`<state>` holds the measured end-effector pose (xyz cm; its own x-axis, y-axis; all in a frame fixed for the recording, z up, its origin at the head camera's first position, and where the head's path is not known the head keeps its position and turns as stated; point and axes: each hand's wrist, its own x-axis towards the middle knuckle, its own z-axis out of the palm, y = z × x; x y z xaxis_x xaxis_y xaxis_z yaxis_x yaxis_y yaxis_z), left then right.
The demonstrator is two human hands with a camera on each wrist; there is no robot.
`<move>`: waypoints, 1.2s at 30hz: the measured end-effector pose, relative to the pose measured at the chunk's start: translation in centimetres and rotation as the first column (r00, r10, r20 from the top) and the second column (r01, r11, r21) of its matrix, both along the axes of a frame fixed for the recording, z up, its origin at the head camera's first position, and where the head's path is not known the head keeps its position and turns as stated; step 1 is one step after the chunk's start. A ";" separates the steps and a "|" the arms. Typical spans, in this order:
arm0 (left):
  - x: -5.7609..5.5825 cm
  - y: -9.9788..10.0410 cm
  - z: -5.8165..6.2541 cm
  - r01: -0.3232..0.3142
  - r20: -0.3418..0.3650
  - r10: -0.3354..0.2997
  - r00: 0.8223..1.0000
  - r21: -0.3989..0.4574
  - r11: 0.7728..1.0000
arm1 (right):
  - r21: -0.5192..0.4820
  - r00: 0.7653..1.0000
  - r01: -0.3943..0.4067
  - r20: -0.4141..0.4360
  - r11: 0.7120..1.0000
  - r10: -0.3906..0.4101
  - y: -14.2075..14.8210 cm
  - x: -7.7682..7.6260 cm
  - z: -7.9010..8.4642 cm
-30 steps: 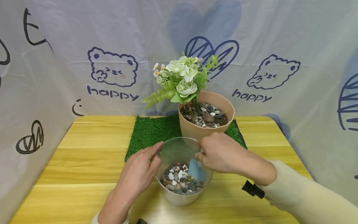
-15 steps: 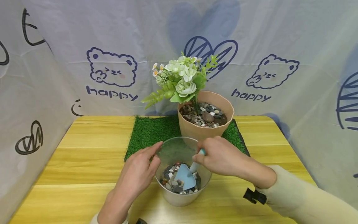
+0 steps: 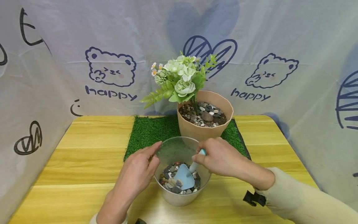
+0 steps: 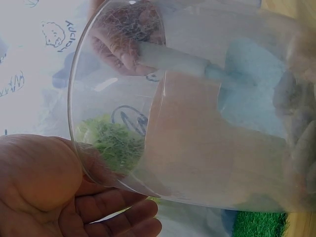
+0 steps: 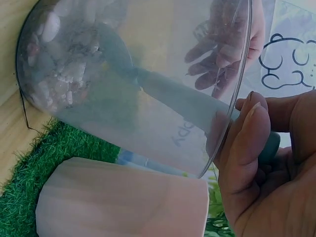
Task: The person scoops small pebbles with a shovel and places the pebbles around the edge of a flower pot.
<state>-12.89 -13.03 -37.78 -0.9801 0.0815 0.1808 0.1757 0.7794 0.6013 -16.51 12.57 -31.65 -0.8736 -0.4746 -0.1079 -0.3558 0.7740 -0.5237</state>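
One scoop (image 3: 184, 179) leans inside the bucket (image 3: 180, 200), blade down among the pebbles (image 3: 171, 183), handle slanting up toward one o'clock. It looks light and stiff, probably plastic, so the handle seems the place to hold it; whether the hollow of the blade faces up is hard to tell. The pebbles look hard, smooth and loose, likely to roll off a tilted blade and weighty in number. The clear bucket appears stiff but thin and slick, and could slide on the tabletop (image 3: 92, 161) if pushed; its rim and upper wall offer the best support.

The right hand (image 3: 219, 155) sits at two o'clock of the bucket, knuckles up, forearm coming in from four o'clock; its fingers curl round the handle beside the rim. The left hand (image 3: 139, 166) lies at ten o'clock, forearm rising from seven, its fingers extended, loosely spread and resting along the outside of the bucket rather than wrapped round it.

Just beyond the bucket, toward one o'clock, a pot (image 3: 194, 132) with flowers (image 3: 184, 84) stands on a green mat (image 3: 153, 130).
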 end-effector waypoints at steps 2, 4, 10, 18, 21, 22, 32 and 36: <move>0.0 0.0 0.0 0.000 0.004 0.000 1.000 -0.001 1.000 | -0.017 1.000 0.003 0.019 1.000 -0.002 0.1 0.0 0.0; 0.0 0.0 0.1 0.000 0.007 0.000 1.000 0.002 1.000 | -0.039 0.999 0.008 0.045 0.999 -0.006 0.3 0.0 0.0; 0.0 -0.2 0.2 0.001 0.016 -0.001 1.000 0.009 1.000 | -0.097 0.994 0.046 0.105 0.994 -0.035 0.1 0.4 -0.1; -0.1 -0.2 0.2 0.006 0.029 -0.007 1.000 0.009 1.000 | -0.017 0.994 -0.037 -0.106 0.999 0.035 -1.2 1.1 -0.3; -0.2 -0.2 0.2 0.007 0.045 -0.007 0.999 0.017 1.000 | 0.041 0.975 -0.005 -0.222 0.999 0.014 -0.9 1.0 0.3; -0.2 -0.2 0.2 0.007 0.048 -0.008 0.999 0.018 1.000 | 0.067 0.963 0.009 -0.268 0.998 0.009 -0.7 0.9 0.3; -0.1 -0.2 0.2 0.003 0.053 -0.005 0.999 0.031 1.000 | 0.251 0.908 0.003 -0.405 0.968 0.103 -1.2 0.9 -1.0; 0.0 -0.1 0.2 0.000 0.056 -0.002 0.998 0.035 0.999 | 0.220 0.918 -0.044 -0.376 0.975 0.127 -1.3 1.0 -0.8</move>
